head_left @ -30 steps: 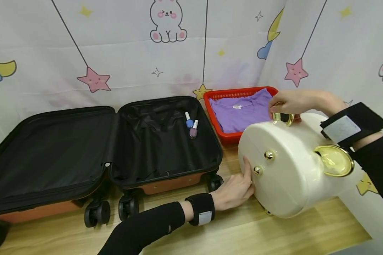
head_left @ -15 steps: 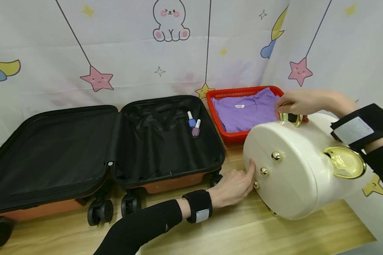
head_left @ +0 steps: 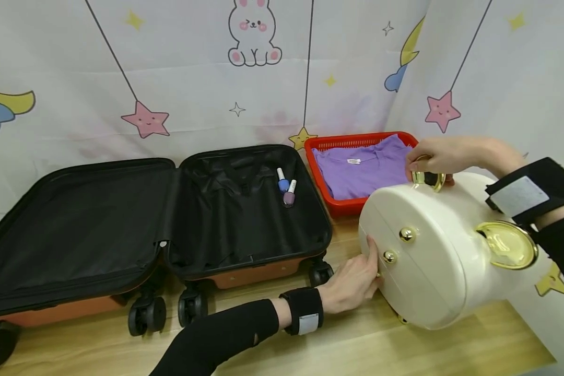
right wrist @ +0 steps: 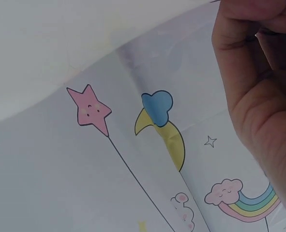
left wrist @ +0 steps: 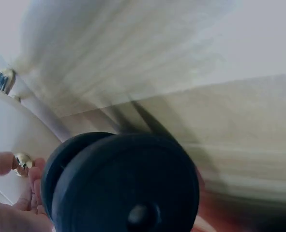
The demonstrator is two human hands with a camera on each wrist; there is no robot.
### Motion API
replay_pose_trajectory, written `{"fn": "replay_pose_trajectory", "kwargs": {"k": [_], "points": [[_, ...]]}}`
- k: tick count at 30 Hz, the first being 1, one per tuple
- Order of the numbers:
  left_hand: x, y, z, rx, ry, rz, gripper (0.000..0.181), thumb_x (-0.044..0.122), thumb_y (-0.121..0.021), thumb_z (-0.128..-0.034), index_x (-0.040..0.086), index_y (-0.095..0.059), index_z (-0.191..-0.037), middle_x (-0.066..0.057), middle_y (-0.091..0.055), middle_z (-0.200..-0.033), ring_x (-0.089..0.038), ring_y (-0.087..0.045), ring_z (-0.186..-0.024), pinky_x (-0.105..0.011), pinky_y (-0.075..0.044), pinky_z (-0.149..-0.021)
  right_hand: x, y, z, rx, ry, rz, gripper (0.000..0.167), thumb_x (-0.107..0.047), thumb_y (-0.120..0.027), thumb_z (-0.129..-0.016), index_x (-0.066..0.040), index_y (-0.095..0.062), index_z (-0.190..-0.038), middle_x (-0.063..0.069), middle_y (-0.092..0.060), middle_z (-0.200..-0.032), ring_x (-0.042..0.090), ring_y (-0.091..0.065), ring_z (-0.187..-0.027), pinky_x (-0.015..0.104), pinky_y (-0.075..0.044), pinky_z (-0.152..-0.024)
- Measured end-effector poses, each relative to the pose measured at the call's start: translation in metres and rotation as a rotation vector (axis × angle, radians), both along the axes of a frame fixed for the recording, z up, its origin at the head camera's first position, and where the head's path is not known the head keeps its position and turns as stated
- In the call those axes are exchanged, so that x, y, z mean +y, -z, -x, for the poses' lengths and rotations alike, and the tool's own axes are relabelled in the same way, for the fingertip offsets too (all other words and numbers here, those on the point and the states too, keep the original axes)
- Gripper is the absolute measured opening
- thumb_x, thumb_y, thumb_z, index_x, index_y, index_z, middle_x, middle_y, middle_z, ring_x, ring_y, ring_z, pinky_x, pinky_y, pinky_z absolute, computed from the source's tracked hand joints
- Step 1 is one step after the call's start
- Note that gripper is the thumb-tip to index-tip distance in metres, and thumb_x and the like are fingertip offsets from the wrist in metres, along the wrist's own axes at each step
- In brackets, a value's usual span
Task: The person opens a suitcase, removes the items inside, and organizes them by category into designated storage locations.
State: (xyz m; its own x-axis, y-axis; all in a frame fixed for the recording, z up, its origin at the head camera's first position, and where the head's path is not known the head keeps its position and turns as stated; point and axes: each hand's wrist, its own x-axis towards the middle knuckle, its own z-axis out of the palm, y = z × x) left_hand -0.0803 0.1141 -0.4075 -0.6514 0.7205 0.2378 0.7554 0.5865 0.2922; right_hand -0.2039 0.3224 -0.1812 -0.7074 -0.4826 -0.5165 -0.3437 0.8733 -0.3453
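A rounded cream case (head_left: 418, 261) with gold fittings stands at the right of the table in the head view. My right hand (head_left: 434, 155) grips the gold handle (head_left: 437, 183) on its top. Low on the case's flat front, my left hand (head_left: 354, 282) is at a small gold knob (left wrist: 22, 163). The left wrist view has its fingertips on both sides of that knob, pinching it. Another gold knob (head_left: 407, 234) and a middle knob (head_left: 389, 256) show on the same front. In the right wrist view the handle is mostly out of sight behind my fingers.
An open suitcase (head_left: 244, 224) with black lining lies to the left, its wheels (head_left: 320, 272) near my left hand. Blue nail polish (head_left: 283, 184) and purple nail polish (head_left: 289, 196) lie inside. Behind the cream case, a red basket (head_left: 340, 206) holds a purple garment (head_left: 362, 172).
My left hand first drew slightly away from the front, exposing the lowest knob, then came back and closed its fingers around it. The right hand stays on the handle. The view shifted slightly.
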Motion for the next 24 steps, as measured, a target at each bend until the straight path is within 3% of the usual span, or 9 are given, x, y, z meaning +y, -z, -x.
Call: {"fn": "replay_pose_trajectory", "kwargs": {"k": [5,8,11,15,18,21,24], "points": [[-0.010,-0.001,0.007,0.000,0.089,-0.020,0.081,0.019,-0.065,-0.0948,-0.015,-0.017,-0.150,0.001,-0.061,-0.078,-0.010,-0.060,-0.070,-0.020,-0.049,-0.062,0.003,0.000,0.002,0.005,-0.013,0.014,0.024,-0.006,-0.041,-0.105,-0.005,-0.065,-0.102,0.000,-0.055,-0.082,0.009,-0.056,-0.058,0.030,-0.056,-0.054],[-0.019,-0.006,0.009,0.057,0.165,0.024,0.074,0.018,-0.065,-0.0932,-0.010,-0.026,-0.150,0.003,-0.060,-0.075,-0.010,-0.058,-0.068,-0.021,-0.048,-0.062,0.007,-0.001,0.001,0.005,-0.018,0.017,0.024,-0.005,-0.041,-0.105,-0.005,-0.065,-0.102,0.001,-0.056,-0.082,0.009,-0.056,-0.057,0.030,-0.055,-0.054],[-0.028,-0.015,0.005,0.127,0.170,0.103,0.064,0.020,-0.065,-0.0933,-0.002,-0.039,-0.148,0.005,-0.063,-0.074,-0.011,-0.062,-0.068,-0.022,-0.049,-0.060,0.009,-0.002,0.000,0.003,-0.015,0.025,0.024,-0.005,-0.041,-0.105,-0.005,-0.065,-0.101,0.002,-0.055,-0.079,0.009,-0.055,-0.056,0.030,-0.055,-0.053],[-0.037,-0.033,-0.007,0.214,0.130,0.238,0.057,0.025,-0.063,-0.0952,0.008,-0.045,-0.147,0.008,-0.063,-0.070,-0.011,-0.062,-0.063,-0.024,-0.047,-0.053,0.009,-0.001,-0.002,-0.004,-0.003,0.029,0.023,-0.005,-0.041,-0.104,-0.005,-0.064,-0.100,0.001,-0.054,-0.077,0.010,-0.055,-0.055,0.029,-0.054,-0.053],[-0.044,-0.060,-0.010,0.198,0.140,0.243,0.036,0.028,-0.059,-0.0995,0.016,-0.056,-0.133,0.009,-0.061,-0.069,-0.009,-0.061,-0.062,-0.022,-0.044,-0.049,0.010,-0.001,-0.003,-0.005,0.003,0.020,0.023,-0.005,-0.041,-0.104,-0.005,-0.064,-0.100,0.001,-0.054,-0.076,0.010,-0.055,-0.055,0.029,-0.054,-0.053],[-0.057,-0.094,0.008,0.072,0.119,0.123,0.019,0.024,-0.056,-0.1016,0.017,-0.064,-0.118,0.006,-0.065,-0.080,-0.009,-0.062,-0.071,-0.020,-0.045,-0.049,0.009,-0.002,-0.002,0.002,0.005,0.019,0.023,-0.005,-0.041,-0.104,-0.005,-0.064,-0.100,0.001,-0.055,-0.076,0.010,-0.056,-0.054,0.029,-0.054,-0.054],[-0.079,-0.119,0.054,-0.028,0.002,0.056,0.023,0.016,-0.054,-0.1001,0.014,-0.068,-0.119,-0.001,-0.069,-0.096,-0.014,-0.063,-0.085,-0.025,-0.052,-0.061,0.005,-0.001,-0.002,0.000,0.008,0.014,0.022,-0.006,-0.042,-0.104,-0.004,-0.063,-0.099,0.002,-0.055,-0.075,0.011,-0.056,-0.056,0.029,-0.054,-0.055]]}}
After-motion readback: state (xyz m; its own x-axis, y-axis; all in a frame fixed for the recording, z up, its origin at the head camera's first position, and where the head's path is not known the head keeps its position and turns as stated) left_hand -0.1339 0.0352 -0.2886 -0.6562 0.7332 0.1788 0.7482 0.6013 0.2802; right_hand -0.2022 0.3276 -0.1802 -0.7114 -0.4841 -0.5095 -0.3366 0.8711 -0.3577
